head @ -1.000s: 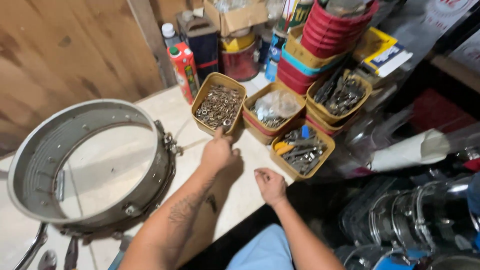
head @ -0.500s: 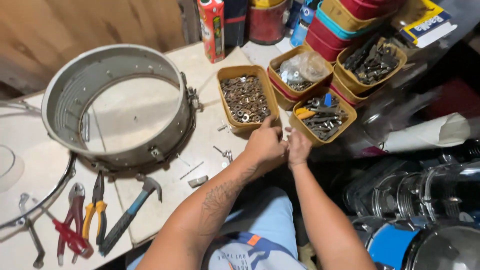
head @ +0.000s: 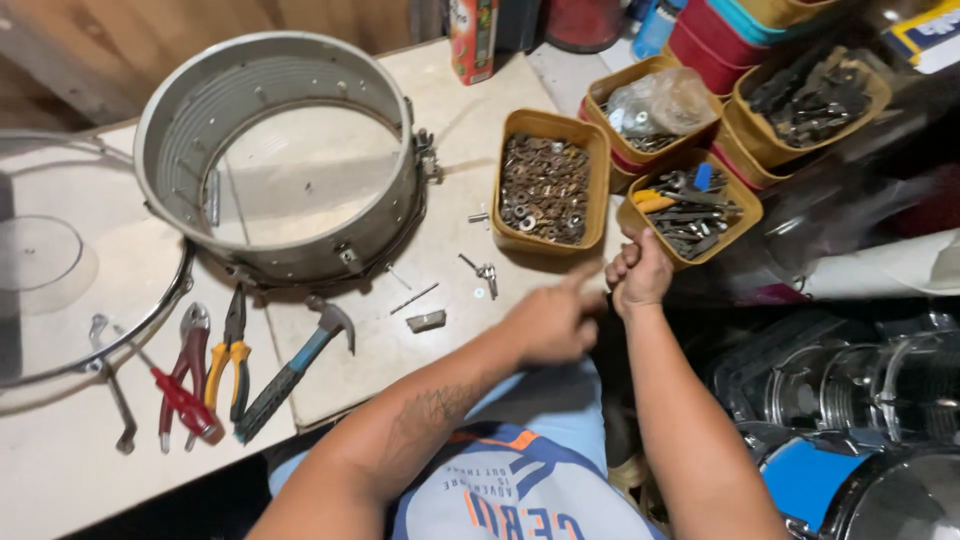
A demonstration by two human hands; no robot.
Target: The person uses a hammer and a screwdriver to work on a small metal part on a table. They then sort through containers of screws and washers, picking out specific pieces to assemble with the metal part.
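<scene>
Since half a second ago our hands have parted slightly at the worktop [head: 400, 350] edge, left hand [head: 548, 322] pointing a finger at the curled-shut right hand [head: 638, 272], whose contents we cannot tell, just below the tub of washers [head: 545, 190], so we should pinch small parts firmly.
</scene>
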